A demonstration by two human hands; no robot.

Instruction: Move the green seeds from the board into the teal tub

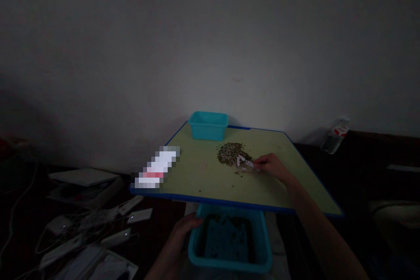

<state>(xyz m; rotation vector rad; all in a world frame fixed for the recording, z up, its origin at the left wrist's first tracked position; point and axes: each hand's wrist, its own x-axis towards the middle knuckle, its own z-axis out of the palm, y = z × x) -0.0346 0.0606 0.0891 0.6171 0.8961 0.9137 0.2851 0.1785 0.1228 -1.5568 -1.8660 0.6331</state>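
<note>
A heap of small dark seeds or grains (231,154) lies on a pale green table with a blue edge (203,175). My right hand (271,166) rests on the table just right of the heap, pinched on a small white card or paper piece (244,162) whose tip reaches into the grains. Below the table's near edge, my left hand (185,227) grips the left rim of a teal tub (229,240) that has some grains scattered inside.
A second, smaller teal tub (208,125) stands at the table's far edge by the wall. A blurred white and pink item (157,168) lies at the left edge. Cables and white devices (92,236) cover the floor at left. A plastic packet (335,134) leans at right.
</note>
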